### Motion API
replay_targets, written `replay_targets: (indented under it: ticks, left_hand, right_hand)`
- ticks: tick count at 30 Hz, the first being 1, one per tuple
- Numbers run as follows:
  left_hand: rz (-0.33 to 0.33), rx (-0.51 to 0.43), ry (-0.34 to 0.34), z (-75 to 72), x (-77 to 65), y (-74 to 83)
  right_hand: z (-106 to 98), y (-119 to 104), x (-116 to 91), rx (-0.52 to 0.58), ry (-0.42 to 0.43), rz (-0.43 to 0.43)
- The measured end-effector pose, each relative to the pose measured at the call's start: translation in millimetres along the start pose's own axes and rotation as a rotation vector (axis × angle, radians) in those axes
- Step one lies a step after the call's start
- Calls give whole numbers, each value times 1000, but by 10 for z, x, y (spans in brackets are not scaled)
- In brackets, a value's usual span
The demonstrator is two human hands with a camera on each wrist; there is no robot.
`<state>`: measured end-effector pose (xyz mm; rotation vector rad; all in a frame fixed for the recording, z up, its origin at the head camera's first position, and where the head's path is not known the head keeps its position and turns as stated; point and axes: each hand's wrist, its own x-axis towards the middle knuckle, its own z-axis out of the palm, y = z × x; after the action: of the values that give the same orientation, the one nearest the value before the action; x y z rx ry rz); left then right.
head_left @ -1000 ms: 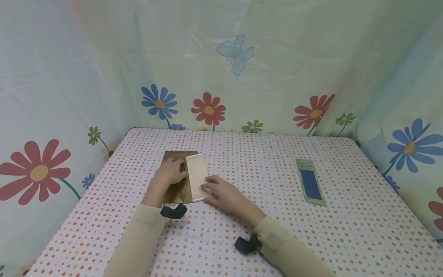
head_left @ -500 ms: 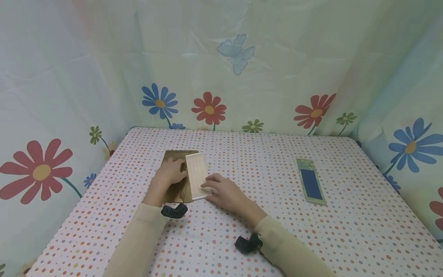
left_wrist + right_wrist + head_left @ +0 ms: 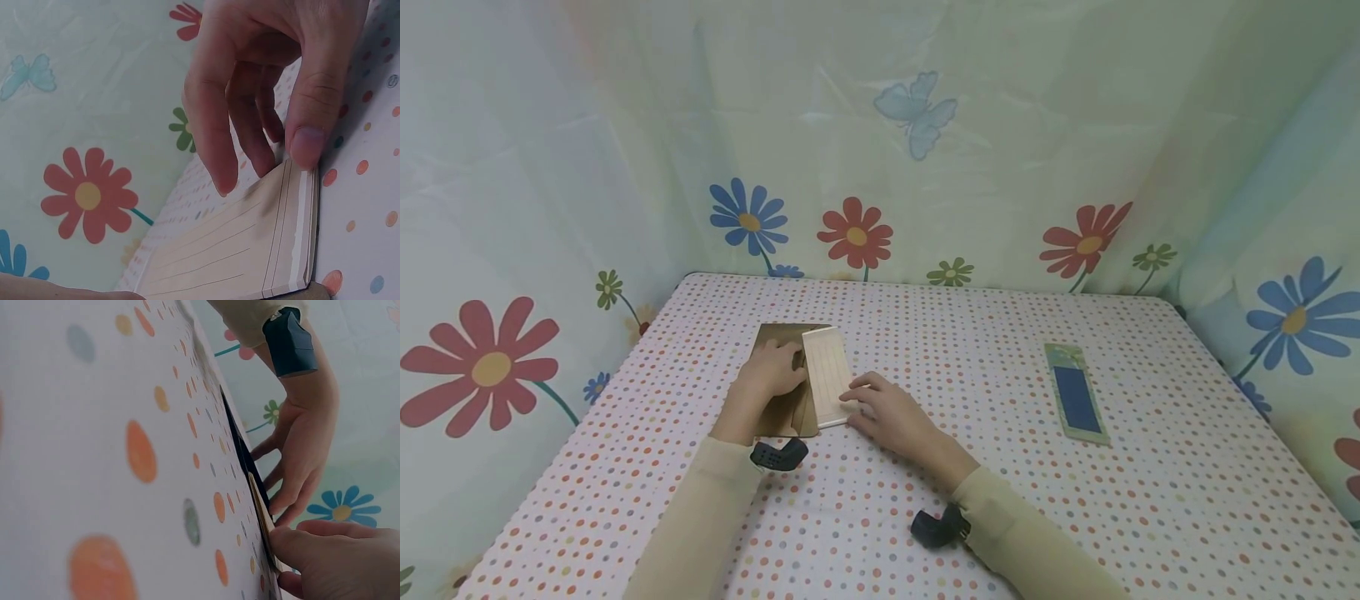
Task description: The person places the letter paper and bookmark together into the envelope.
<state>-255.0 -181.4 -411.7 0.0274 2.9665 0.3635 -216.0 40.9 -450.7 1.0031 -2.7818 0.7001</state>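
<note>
A cream lined paper pad (image 3: 829,375) lies slightly slanted, overlapping the right side of a flat brown folder-like sleeve (image 3: 782,423) with diagonal creases. My left hand (image 3: 769,369) rests on the sleeve, index finger and thumb beside the pad's left edge; the thumb's exact contact is hidden. My right hand (image 3: 891,412) holds the pad's near right corner. In the left wrist view, the right thumb (image 3: 309,144) touches the pad's short edge while the index finger hangs above its face. The right wrist view shows both hands along the thin edges of sleeve and pad.
A green card-like strip with a blue rectangle (image 3: 1077,396) lies on the right of the dotted table cover (image 3: 962,358). Black wrist devices (image 3: 780,455) sit on both wrists. Floral curtains (image 3: 1000,150) stand around the table's back and sides.
The pad has shifted slightly away from me, its near edge sliding up beside the sleeve. My right hand has moved a little with it; the left hand stays put on the sleeve.
</note>
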Motion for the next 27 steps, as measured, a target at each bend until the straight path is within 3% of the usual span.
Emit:
replay_targets:
  ticks: [20, 27]
  left_hand:
    - [2, -13, -7, -10, -3, -4]
    - [-12, -14, -6, -13, -2, -8]
  right_hand:
    - [2, -25, -10, 135, -8, -31]
    - [14, -20, -11, 163, -82, -70]
